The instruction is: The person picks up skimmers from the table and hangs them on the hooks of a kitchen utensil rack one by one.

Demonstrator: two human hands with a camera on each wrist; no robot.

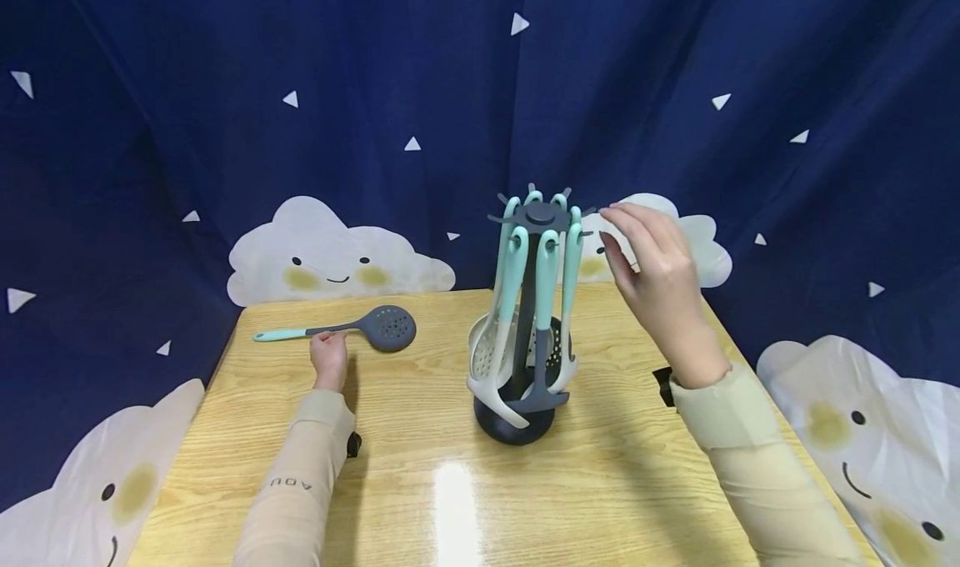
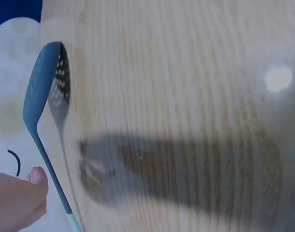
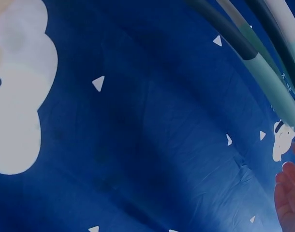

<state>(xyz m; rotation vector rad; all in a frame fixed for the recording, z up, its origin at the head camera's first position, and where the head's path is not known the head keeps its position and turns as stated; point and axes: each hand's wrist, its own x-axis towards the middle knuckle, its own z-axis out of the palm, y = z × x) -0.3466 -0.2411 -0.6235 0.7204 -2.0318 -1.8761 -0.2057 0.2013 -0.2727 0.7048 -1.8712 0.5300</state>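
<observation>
A dark grey skimmer (image 1: 392,328) with a turquoise handle end lies flat at the back left of the table. My left hand (image 1: 330,355) is right at its handle; in the left wrist view the thumb and a fingertip of the hand (image 2: 17,200) stand apart, with the handle beside them, not between. Near the table's middle stands a black utensil rack (image 1: 540,215), hung with several utensils on turquoise handles. To the right of its top is my right hand (image 1: 654,263), raised, thumb and fingers spread apart with nothing between them. A utensil handle (image 3: 273,82) shows in the right wrist view.
The wooden table (image 1: 405,421) ends at a dark blue curtain (image 1: 360,117) with white clouds. A small black object (image 1: 664,386) is by the right forearm, another (image 1: 354,444) by the left sleeve. The rack's round base (image 1: 513,423) stands on the table.
</observation>
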